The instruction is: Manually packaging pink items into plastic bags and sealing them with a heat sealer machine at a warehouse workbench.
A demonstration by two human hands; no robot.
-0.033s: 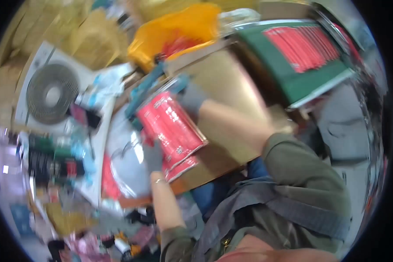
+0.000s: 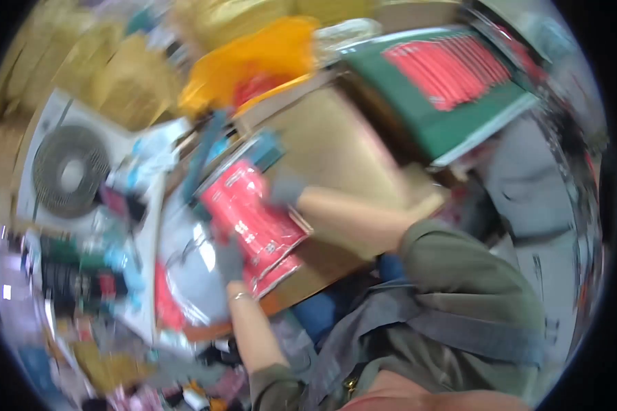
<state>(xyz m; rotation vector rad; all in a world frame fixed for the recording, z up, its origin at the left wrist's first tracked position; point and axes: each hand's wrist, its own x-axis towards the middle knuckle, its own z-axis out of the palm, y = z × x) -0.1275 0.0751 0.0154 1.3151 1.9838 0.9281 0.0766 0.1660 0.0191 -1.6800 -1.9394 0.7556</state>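
A shiny red packet (image 2: pixel 250 209) in clear plastic lies tilted at the near edge of a cardboard box, with another red packet (image 2: pixel 275 275) partly showing under its near end. My left hand (image 2: pixel 229 262), in a grey glove, grips the left edge of the upper packet; its fingertips look red. Along the packet's right edge is my right hand (image 2: pixel 286 190), also grey-gloved, its fingers smeared by motion. Beyond the packet's far end stands a teal tool or frame (image 2: pixel 266 151), too blurred to name.
A cardboard box (image 2: pixel 322 137) extends to the right. Farther right, a green surface (image 2: pixel 404 123) bears a row of red packets (image 2: pixel 452 72). An orange bin (image 2: pixel 253 61) with red items stands at the back. A fan (image 2: pixel 70 171) sits at left, near a clear plastic bag (image 2: pixel 197 274).
My right hand has moved down along the packet's right edge, away from its far end. The whole view has shifted slightly. My left hand stays at the packet's left edge.
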